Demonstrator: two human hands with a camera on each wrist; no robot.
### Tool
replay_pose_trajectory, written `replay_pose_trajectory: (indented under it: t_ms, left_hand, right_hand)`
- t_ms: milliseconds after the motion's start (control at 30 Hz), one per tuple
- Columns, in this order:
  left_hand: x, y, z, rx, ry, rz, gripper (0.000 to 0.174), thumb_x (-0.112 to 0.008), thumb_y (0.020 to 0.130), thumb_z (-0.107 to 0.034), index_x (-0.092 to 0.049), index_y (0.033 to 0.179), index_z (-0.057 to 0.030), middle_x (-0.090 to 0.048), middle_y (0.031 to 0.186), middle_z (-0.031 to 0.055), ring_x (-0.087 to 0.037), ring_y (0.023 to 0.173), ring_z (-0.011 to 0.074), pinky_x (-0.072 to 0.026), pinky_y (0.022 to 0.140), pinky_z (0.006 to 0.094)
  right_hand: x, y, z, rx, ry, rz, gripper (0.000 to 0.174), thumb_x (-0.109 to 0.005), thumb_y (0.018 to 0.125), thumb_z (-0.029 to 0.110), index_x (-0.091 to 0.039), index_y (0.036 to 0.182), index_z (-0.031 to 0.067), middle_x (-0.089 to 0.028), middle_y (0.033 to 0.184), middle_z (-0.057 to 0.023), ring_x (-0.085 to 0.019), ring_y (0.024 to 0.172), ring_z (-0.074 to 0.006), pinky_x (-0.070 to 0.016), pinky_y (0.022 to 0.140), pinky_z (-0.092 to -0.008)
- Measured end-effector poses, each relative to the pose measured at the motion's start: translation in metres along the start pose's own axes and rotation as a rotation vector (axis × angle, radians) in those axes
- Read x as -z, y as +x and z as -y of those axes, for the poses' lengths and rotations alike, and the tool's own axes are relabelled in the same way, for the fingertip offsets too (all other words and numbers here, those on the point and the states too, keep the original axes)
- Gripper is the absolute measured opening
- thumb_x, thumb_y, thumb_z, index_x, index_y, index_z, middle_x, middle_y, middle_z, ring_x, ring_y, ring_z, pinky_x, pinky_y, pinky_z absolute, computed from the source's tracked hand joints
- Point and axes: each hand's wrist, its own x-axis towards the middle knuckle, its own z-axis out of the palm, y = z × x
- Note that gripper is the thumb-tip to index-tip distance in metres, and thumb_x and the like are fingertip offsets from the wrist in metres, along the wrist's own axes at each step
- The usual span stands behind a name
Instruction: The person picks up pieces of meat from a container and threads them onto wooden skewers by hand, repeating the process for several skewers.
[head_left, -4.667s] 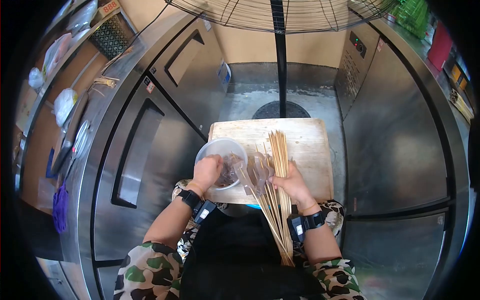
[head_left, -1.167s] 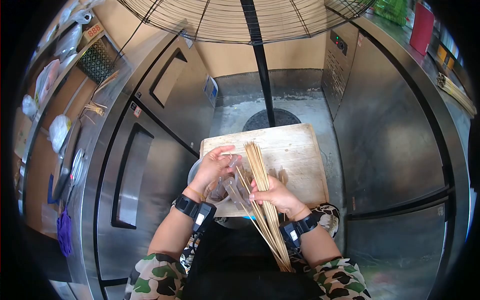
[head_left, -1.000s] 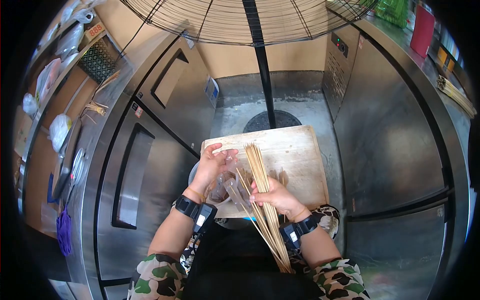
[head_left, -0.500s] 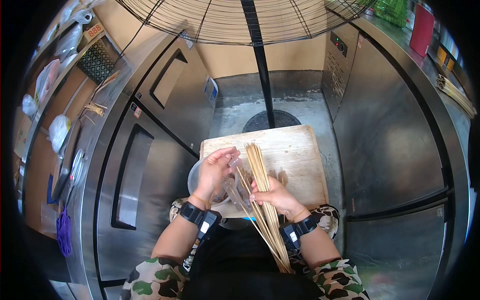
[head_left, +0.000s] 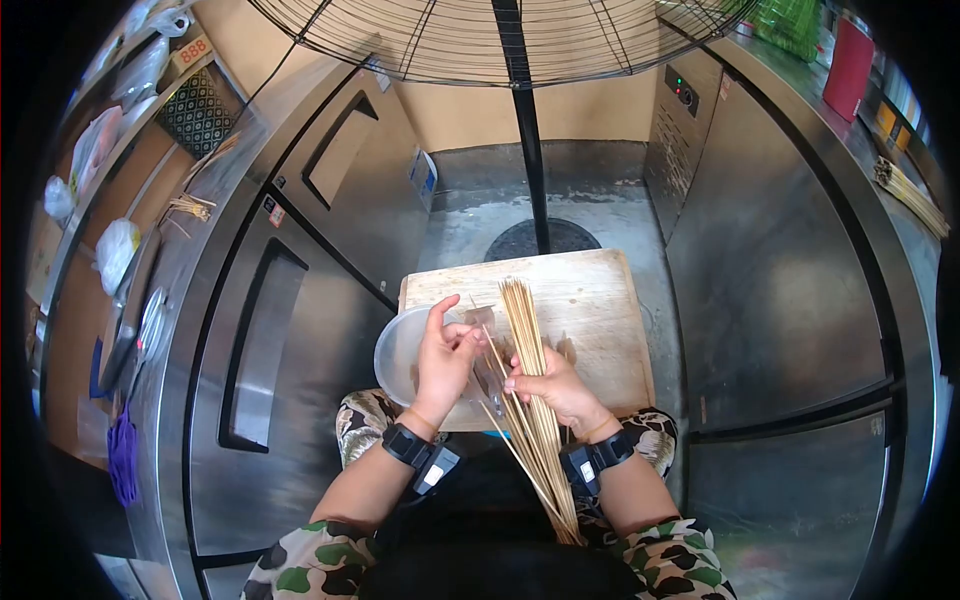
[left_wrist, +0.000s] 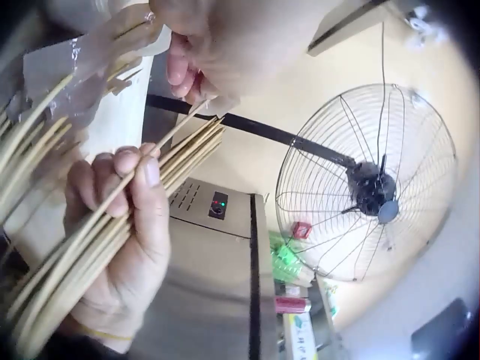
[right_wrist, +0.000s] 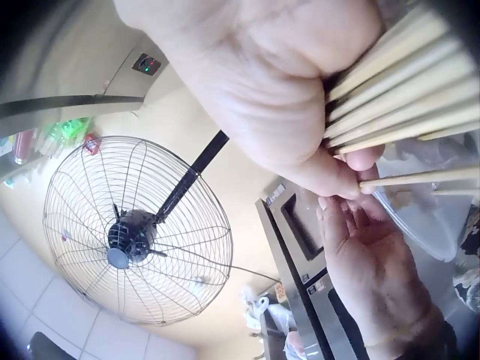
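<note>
My right hand (head_left: 562, 388) grips a thick bundle of bamboo skewers (head_left: 530, 335), points up, in the head view. One skewer (left_wrist: 112, 196) stands apart from the bundle between thumb and fingers in the left wrist view. Its tip meets my left hand (head_left: 443, 362), which pinches a thin, translucent greyish slice (head_left: 482, 322) with thumb and fingers. More such slices (left_wrist: 56, 75) are threaded on skewers below. Behind the left hand, a translucent plastic tub (head_left: 392, 352) stands at the left of the wooden board (head_left: 590, 290), its contents mostly hidden.
Steel cabinets (head_left: 790, 260) flank both sides. A wire-cage fan (head_left: 470, 40) on a black pole stands beyond the board. Plastic bags (head_left: 118, 250) and loose sticks (head_left: 192, 207) lie along the left side; another stick bundle (head_left: 910, 198) lies on the right counter.
Earlier the left hand reached into the tub. It came up with a slice, handled it over the tub, then moved right to the skewer tip. The right hand kept its grip on the bundle.
</note>
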Motion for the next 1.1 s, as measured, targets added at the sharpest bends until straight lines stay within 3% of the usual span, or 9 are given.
replay_pose_trajectory:
  t_ms: [167,267,400,433,533,600,900,1000,1100]
  left_hand:
    - [-0.003,-0.024,-0.026,-0.359,0.884,0.386,0.045,-0.06,0.081,-0.013,-0.046,0.123,-0.0187,-0.063,0.075,0.0128,-0.063,0.071,0.0316,-0.0514,0.06,0.0397]
    - [-0.006,-0.041,-0.021,-0.368,0.841,0.454,0.05,-0.063,0.079,-0.007,-0.046,0.125,-0.0182,-0.065,0.08,0.0092,-0.064,0.075,0.0293,-0.0522,0.066,0.0381]
    - [0.011,-0.033,-0.02,-0.019,0.344,0.323,0.037,-0.054,0.089,-0.006,-0.044,0.125,-0.0071,-0.065,0.086,0.0069,-0.064,0.077,0.0159,-0.052,0.071,0.0281]
    - [0.026,-0.023,0.009,-0.093,0.228,0.177,0.029,-0.052,0.087,-0.001,-0.048,0.116,-0.0064,-0.066,0.079,0.0084,-0.065,0.07,0.0147,-0.0518,0.062,0.0289]
    - [0.069,0.005,0.036,0.038,0.334,-0.043,0.017,-0.054,0.085,-0.002,-0.052,0.102,-0.001,-0.066,0.084,0.0114,-0.066,0.073,0.0193,-0.0523,0.066,0.03]
    - [0.089,0.011,0.049,0.113,0.865,0.083,0.02,-0.06,0.081,-0.009,-0.057,0.099,-0.0004,-0.065,0.092,0.0143,-0.065,0.081,0.0276,-0.0522,0.07,0.0334]
    - [0.065,0.007,0.055,-0.031,1.141,0.313,0.036,-0.067,0.074,-0.019,-0.061,0.107,-0.0079,-0.058,0.093,0.015,-0.06,0.081,0.0302,-0.0489,0.075,0.0365]
    - [0.071,0.012,0.071,-0.007,1.069,0.321,0.031,-0.065,0.078,-0.017,-0.06,0.106,-0.006,-0.061,0.092,0.0108,-0.062,0.078,0.0242,-0.0498,0.072,0.0333]
    - [0.079,0.016,0.069,0.297,0.543,0.276,0.021,-0.059,0.087,-0.017,-0.06,0.101,-0.0024,-0.064,0.09,0.0066,-0.062,0.076,0.0174,-0.051,0.069,0.03]
  right_hand:
    - [0.01,0.005,-0.009,0.022,-0.054,-0.041,0.027,-0.064,0.075,-0.004,-0.051,0.097,0.0028,-0.056,0.074,-0.0027,-0.055,0.061,-0.009,-0.045,0.053,-0.0205]
    - [0.008,0.005,-0.007,0.037,-0.095,-0.048,0.029,-0.06,0.076,-0.007,-0.05,0.101,0.0018,-0.054,0.074,-0.0017,-0.055,0.061,-0.0089,-0.045,0.053,-0.0213]
    - [0.014,0.007,-0.014,0.033,-0.128,-0.103,0.031,-0.062,0.076,-0.006,-0.048,0.103,0.0009,-0.053,0.079,-0.0022,-0.053,0.06,-0.0085,-0.0455,0.053,-0.0202]
    - [0.013,0.006,-0.012,0.034,-0.15,-0.123,0.031,-0.061,0.076,-0.006,-0.048,0.103,0.0008,-0.052,0.079,-0.0021,-0.053,0.06,-0.0087,-0.0456,0.053,-0.0204]
    - [0.011,0.004,-0.01,0.009,-0.173,-0.147,0.041,-0.06,0.076,-0.005,-0.046,0.115,-0.0002,-0.054,0.077,-0.0022,-0.052,0.059,-0.0084,-0.0445,0.052,-0.0213]
    - [0.012,0.004,-0.01,0.016,-0.163,-0.137,0.043,-0.06,0.076,-0.005,-0.046,0.116,-0.0001,-0.054,0.077,-0.0023,-0.052,0.059,-0.0082,-0.0446,0.052,-0.0212]
    - [0.011,0.001,-0.001,-0.069,-0.009,-0.069,0.023,-0.058,0.079,-0.002,-0.05,0.1,0.0005,-0.055,0.076,-0.0032,-0.055,0.065,-0.01,-0.0478,0.058,-0.0233]
    - [0.014,0.003,-0.004,-0.071,0.013,-0.074,0.023,-0.056,0.078,-0.004,-0.052,0.1,0.0002,-0.056,0.077,-0.0035,-0.056,0.064,-0.0102,-0.0482,0.058,-0.0234]
    - [0.017,0.003,-0.004,-0.041,0.036,-0.068,0.026,-0.057,0.077,-0.006,-0.052,0.102,0.0001,-0.057,0.078,-0.0036,-0.056,0.063,-0.0103,-0.0489,0.057,-0.0231]
